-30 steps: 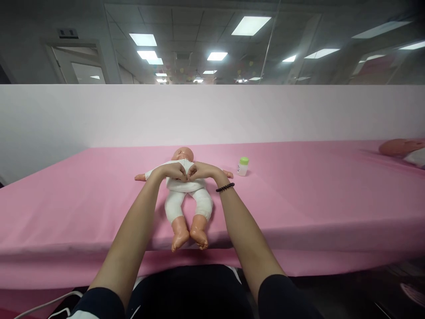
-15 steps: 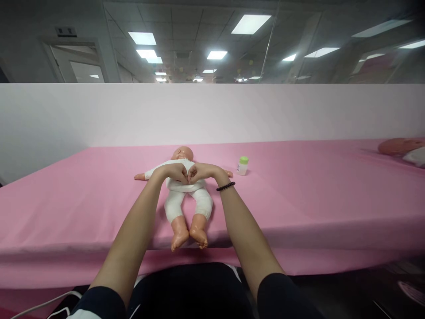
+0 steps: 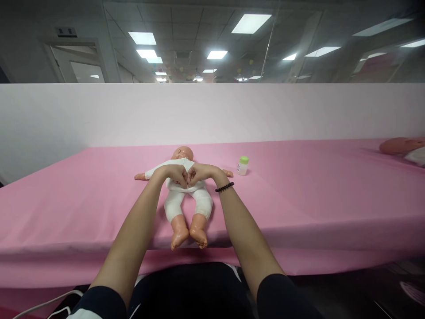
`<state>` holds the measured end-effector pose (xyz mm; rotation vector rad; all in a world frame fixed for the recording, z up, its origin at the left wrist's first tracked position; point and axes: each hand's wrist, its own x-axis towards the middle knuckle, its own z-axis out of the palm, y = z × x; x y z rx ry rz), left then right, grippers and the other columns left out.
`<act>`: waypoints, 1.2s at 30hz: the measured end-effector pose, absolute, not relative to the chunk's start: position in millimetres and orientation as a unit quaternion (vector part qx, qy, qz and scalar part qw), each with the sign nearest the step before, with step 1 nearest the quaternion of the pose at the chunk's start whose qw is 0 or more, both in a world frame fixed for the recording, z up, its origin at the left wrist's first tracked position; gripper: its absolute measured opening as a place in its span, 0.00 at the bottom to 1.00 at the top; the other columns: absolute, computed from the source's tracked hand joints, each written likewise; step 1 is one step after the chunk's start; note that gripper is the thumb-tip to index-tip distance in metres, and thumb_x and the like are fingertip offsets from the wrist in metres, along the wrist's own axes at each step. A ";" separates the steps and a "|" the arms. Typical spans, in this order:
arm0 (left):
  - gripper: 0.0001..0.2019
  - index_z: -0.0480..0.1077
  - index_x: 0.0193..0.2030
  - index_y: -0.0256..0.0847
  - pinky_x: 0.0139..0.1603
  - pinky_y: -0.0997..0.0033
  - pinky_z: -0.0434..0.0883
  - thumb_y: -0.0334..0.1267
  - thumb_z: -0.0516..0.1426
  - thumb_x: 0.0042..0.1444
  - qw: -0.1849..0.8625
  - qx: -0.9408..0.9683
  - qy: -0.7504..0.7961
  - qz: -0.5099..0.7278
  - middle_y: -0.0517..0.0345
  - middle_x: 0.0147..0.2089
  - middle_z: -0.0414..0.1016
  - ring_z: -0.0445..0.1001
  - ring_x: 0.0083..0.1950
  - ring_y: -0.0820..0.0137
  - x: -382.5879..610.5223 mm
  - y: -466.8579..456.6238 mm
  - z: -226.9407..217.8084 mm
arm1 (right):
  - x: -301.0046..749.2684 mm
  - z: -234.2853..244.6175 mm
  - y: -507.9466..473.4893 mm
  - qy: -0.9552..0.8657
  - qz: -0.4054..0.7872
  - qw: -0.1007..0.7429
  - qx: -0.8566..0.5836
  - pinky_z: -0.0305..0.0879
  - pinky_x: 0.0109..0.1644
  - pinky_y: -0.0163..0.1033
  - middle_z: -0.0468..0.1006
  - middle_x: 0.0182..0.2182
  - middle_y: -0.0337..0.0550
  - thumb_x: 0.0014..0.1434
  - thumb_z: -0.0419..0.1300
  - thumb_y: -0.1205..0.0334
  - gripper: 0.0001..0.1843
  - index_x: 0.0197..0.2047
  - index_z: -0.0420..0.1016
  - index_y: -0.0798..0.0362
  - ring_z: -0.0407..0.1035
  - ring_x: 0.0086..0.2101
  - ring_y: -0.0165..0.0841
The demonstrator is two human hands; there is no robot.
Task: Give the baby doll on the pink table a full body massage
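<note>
At the near edge, a white cable [image 3: 46, 305] lies beside the person's dark left sleeve [image 3: 99, 303]. Two bare forearms reach forward over a pink-covered table [image 3: 66, 208]. The left hand [image 3: 171, 175] and right hand [image 3: 203, 173] curl toward each other on the chest of a baby doll [image 3: 187, 188], their fingertips meeting at its midline on a white outfit; whether they pinch the cloth cannot be told. A dark beaded bracelet [image 3: 224, 187] circles the right wrist.

The doll lies on its back, its long axis running straight away from the person. Its bare feet [image 3: 189, 232] rest near the table's front edge, its head [image 3: 182, 153] points toward the far side, and its arms spread sideways. Just beyond its hand on the right stands a small bottle [image 3: 243, 165] with a green cap. Far right, a peach-coloured shape [image 3: 398, 145] lies against a white cloth [image 3: 416, 156]. Behind rises a white partition [image 3: 212, 115]; above it are ceiling lights [image 3: 142, 38] and a doorway [image 3: 78, 62].
</note>
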<state>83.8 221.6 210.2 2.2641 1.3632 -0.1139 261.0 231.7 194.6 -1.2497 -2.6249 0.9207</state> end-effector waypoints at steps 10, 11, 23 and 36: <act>0.11 0.77 0.32 0.42 0.36 0.70 0.62 0.44 0.67 0.42 0.221 0.847 0.483 -0.026 0.61 0.32 0.74 0.69 0.38 0.67 80.5 221.5 213.0 | 269.8 198.7 227.3 -0.864 0.294 0.078 -0.400 0.52 0.33 0.32 0.70 0.27 0.33 0.47 0.62 0.63 0.09 0.34 0.80 0.53 0.57 0.30 0.26; 0.11 0.77 0.32 0.42 0.36 0.70 0.62 0.43 0.67 0.42 0.218 0.846 0.486 -0.025 0.61 0.32 0.75 0.69 0.38 0.67 81.7 221.4 212.6 | 270.2 197.9 228.7 -0.864 0.293 0.074 -0.402 0.51 0.32 0.32 0.69 0.26 0.32 0.46 0.61 0.64 0.09 0.33 0.80 0.53 0.55 0.29 0.26; 0.07 0.76 0.29 0.41 0.31 0.73 0.61 0.41 0.64 0.46 0.248 0.836 0.490 0.021 0.62 0.25 0.65 0.64 0.32 0.72 76.4 227.5 209.5 | 268.8 195.8 228.0 -0.861 0.281 0.101 -0.411 0.53 0.34 0.32 0.72 0.30 0.35 0.46 0.59 0.66 0.12 0.35 0.79 0.53 0.59 0.32 0.27; 0.06 0.71 0.24 0.40 0.31 0.70 0.62 0.34 0.63 0.47 0.225 0.812 0.536 0.058 0.63 0.23 0.62 0.64 0.29 0.72 79.2 223.7 210.0 | 264.6 190.4 229.3 -0.861 0.254 0.136 -0.419 0.55 0.33 0.32 0.74 0.29 0.34 0.49 0.60 0.68 0.09 0.34 0.80 0.54 0.62 0.30 0.27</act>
